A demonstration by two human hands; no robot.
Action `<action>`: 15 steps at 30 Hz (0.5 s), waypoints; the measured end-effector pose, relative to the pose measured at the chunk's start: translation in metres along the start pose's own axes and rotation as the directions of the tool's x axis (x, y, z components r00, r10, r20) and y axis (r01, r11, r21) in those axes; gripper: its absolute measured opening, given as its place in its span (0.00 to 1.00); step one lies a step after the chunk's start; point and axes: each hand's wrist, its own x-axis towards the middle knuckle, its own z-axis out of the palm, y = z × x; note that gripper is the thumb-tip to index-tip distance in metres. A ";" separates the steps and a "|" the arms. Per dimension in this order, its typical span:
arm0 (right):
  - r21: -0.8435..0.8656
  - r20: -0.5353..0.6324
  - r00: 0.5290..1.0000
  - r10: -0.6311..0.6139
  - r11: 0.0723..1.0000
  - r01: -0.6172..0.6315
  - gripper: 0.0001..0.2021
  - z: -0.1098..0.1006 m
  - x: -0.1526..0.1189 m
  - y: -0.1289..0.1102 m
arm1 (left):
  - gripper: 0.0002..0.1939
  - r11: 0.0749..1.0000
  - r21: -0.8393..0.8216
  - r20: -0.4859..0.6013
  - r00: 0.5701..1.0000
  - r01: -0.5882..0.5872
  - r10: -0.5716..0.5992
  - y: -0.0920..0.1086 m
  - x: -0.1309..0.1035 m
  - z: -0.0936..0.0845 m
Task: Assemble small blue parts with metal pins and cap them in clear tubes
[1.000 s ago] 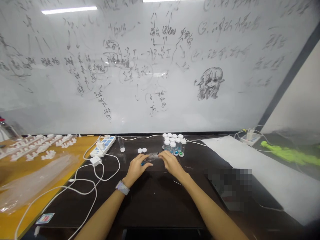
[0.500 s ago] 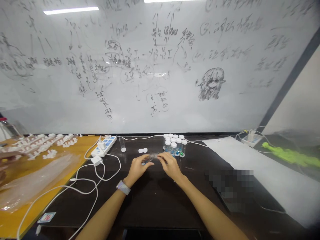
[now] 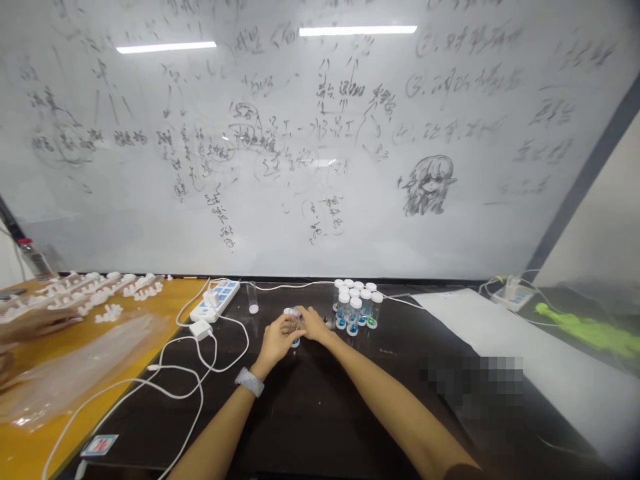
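Observation:
My left hand point(image 3: 278, 337) is closed around a clear tube point(image 3: 296, 343) that stands upright, with something blue at its bottom. Just past the tube, my right hand point(image 3: 315, 325) reaches in from the right, its fingertips closed at a white cap point(image 3: 295, 311) on the dark table. The fingers partly cover the caps there. A small clear piece point(image 3: 329, 323), too blurred to name, lies beside the right hand. Farther right stands a cluster of white-capped clear tubes point(image 3: 355, 313) with blue and green bits inside.
A lone clear tube point(image 3: 252, 299) stands on its white cap at the back. White cables point(image 3: 200, 380) loop from a power strip point(image 3: 216, 301) on the left. On the yellow table point(image 3: 150, 367), another person's hand point(image 3: 55, 325) is near white plastic parts point(image 3: 95, 293). White paper point(image 3: 480, 327) lies right.
My right hand has left the clear piece between the hands and moved to the white caps. My left hand has brought the tube upright. The camera view has tilted up slightly.

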 end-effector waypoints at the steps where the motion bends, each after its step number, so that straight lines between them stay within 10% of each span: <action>1: 0.001 0.001 1.000 0.010 1.000 -0.010 0.14 0.001 0.004 -0.001 | 0.19 1.000 -0.001 0.008 1.000 0.011 -0.011 -0.001 0.000 0.000; 8: 0.077 -0.034 0.998 -0.055 0.995 0.057 0.01 -0.016 -0.025 0.006 | 0.19 0.993 0.118 0.054 0.998 -0.023 0.017 -0.002 -0.001 -0.001; 15: 0.435 -0.248 0.965 -0.084 0.880 0.189 0.14 -0.070 -0.070 0.001 | 0.20 0.967 0.244 0.089 0.995 -0.074 0.054 0.005 -0.005 0.003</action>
